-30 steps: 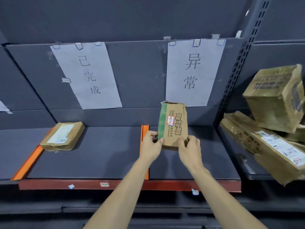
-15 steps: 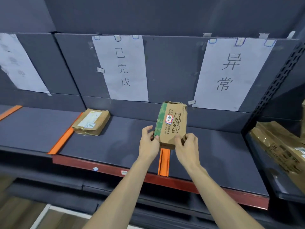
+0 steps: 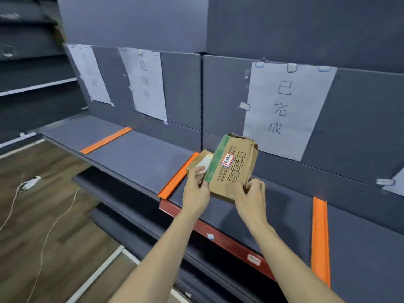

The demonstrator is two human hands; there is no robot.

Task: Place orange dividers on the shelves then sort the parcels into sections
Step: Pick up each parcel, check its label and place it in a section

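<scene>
both hands (image 3: pixel 195 193) pinching a cardboard parcel (image 3: pixel 231 169) by its lower corners | hovering over grey shelf (image 3: pixel 135 158) with orange dividers (image 3: pixel 177 175) | wood floor (image 3: pixel 43 215), white cable (image 3: pixel 46 239) lying there

White sheet (image 3: pixel 286 110) on the shelf back reads 已完成 — another sheet (image 3: pixel 145 84) reads 处理中 — parcel (image 3: pixel 231 169) print illegible

Dim, even overhead light; soft shadows under the shelf (image 3: pixel 135 162); wide-angle bending at edges; left side motion-blurred.
</scene>
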